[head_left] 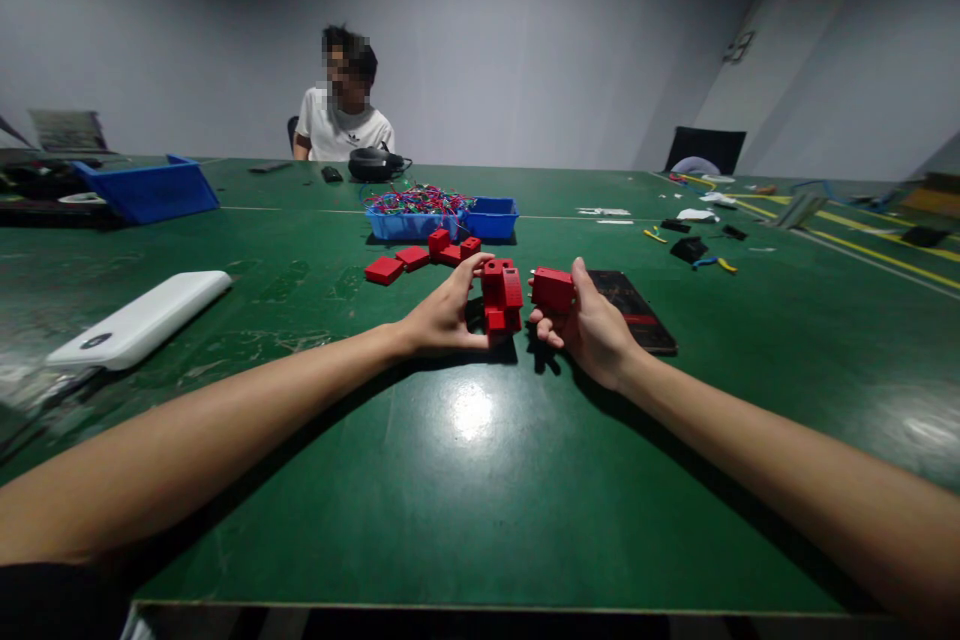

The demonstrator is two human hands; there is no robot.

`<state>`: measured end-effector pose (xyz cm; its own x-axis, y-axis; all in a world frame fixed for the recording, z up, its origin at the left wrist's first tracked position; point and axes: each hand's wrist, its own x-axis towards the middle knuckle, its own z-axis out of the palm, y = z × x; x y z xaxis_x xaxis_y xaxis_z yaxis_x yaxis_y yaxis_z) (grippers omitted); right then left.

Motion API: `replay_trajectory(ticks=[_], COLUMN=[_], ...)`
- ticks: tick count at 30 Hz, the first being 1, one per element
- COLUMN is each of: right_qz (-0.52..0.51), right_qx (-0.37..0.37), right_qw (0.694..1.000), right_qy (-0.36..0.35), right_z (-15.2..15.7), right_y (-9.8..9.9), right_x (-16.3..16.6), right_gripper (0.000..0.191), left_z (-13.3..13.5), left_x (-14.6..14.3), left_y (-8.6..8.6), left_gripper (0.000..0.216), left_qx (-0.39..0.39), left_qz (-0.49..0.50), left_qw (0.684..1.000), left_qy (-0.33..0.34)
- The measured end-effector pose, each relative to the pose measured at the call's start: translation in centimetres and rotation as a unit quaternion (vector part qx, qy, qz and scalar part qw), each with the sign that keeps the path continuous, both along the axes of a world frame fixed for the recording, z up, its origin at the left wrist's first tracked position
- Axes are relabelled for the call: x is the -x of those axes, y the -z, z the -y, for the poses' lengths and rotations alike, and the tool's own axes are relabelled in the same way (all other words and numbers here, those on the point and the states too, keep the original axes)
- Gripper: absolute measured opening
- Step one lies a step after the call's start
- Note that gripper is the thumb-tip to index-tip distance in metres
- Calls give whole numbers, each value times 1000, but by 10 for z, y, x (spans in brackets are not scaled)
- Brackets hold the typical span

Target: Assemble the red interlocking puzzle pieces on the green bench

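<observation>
My left hand is closed on a red plastic assembly made of joined blocks, held just above the green table. My right hand is closed on a single red block, a short gap to the right of the assembly. Several loose red blocks lie on the table just beyond my left hand.
Behind the blocks stand a blue tray of coloured wires and a smaller blue tray. A dark phone lies by my right hand, a white device at the left. A person in a white shirt sits across the table.
</observation>
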<state>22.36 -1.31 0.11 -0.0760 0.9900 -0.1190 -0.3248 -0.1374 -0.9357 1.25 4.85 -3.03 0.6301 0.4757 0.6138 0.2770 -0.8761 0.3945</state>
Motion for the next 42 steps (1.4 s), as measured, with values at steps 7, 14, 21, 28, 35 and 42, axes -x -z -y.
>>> replay_trajectory(ticks=[7, 14, 21, 28, 35, 42], right_qz=[10, 40, 48, 90, 140, 95], right_qx=[-44, -42, -35, -83, -127, -125], right_qw=[999, 998, 998, 991, 975, 981], right_qy=[-12, -24, -19, 44, 116, 115], right_z=[-5, -3, -3, -3, -3, -1], right_y=[9, 8, 8, 11, 13, 10], right_x=[-2, 0, -1, 0, -3, 1], right_gripper=[35, 31, 35, 42, 41, 28], left_z=[1, 3, 2, 4, 4, 3], left_x=[0, 0, 0, 0, 0, -1], left_y=[-1, -3, -3, -6, -6, -4], left_gripper=[105, 105, 104, 104, 105, 104], left_qx=[11, 21, 18, 22, 24, 16], left_qz=[-1, 0, 4, -3, -8, -9], left_qw=[1000, 1000, 1000, 1000, 1000, 1000], left_qy=[0, -3, 0, -3, 0, 1])
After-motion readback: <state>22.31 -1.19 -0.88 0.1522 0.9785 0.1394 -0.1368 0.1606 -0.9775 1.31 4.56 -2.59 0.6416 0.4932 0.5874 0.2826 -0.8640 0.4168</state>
